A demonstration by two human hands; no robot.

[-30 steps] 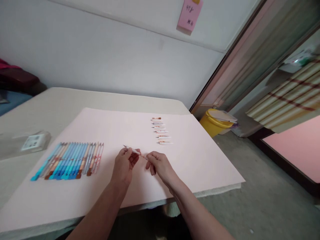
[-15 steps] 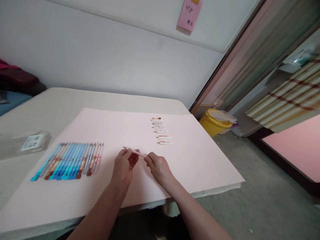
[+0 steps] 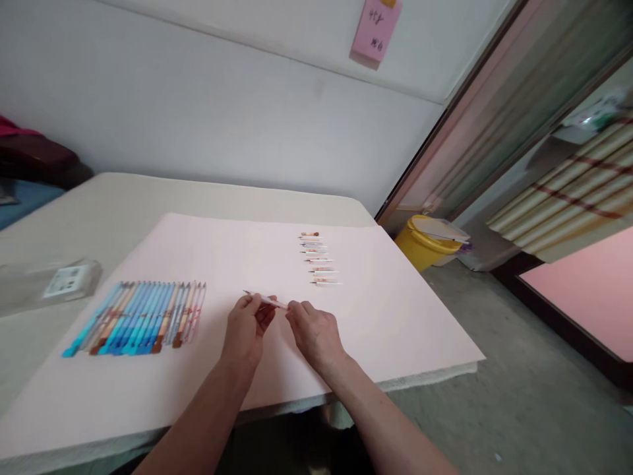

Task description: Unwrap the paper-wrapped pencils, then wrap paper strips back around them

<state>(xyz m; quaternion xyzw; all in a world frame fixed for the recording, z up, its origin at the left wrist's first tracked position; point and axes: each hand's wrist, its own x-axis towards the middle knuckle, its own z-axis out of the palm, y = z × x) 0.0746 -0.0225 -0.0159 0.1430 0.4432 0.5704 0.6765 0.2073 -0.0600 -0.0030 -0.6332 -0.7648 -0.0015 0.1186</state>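
Note:
A slim, pale pinkish pen (image 3: 271, 301) is held above the pink sheet, its dark tip pointing up and left. My left hand (image 3: 244, 324) pinches it close to the tip. At its rear end the fingers of my right hand (image 3: 312, 328) are closed round it. To the left lies a close row of pens (image 3: 141, 316) in blue, brown, grey and pale red. Beyond my right hand is a column of short pen parts (image 3: 317, 252) with white refills, set out in small groups.
A pink sheet (image 3: 395, 323) covers much of the white table (image 3: 217, 192). At the left lies a clear plastic bag (image 3: 30, 290) with a white label. A yellow bin (image 3: 420, 245) stands on the floor beyond the table's right side, and a wall rises behind.
My right hand has turned slightly at the pen's rear end, its back now more raised. My left hand and the pen stay nearly in place.

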